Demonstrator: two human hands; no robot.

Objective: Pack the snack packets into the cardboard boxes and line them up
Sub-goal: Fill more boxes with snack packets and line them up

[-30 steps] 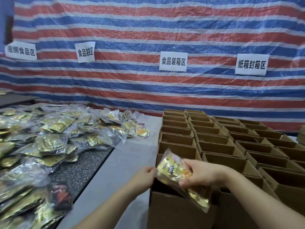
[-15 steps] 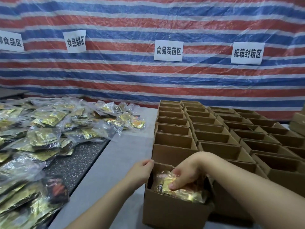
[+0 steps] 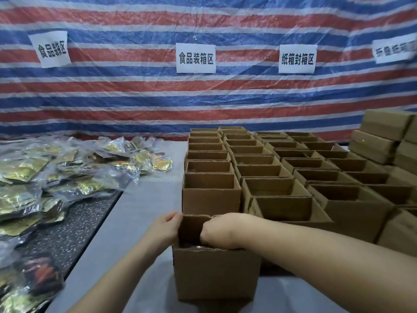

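At the near box [image 3: 214, 274], my left hand [image 3: 163, 229] grips its left wall; my right hand [image 3: 220, 231] reaches inside, its grip hidden, over a packet [image 3: 195, 246].

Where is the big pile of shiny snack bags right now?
In the head view the pile of snack packets lies on the left of the table, across a bare strip from the rows of open cardboard boxes.

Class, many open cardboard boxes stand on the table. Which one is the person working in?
The nearest box, at the front of the leftmost row: the right hand reaches inside it while the left hand holds its left wall.
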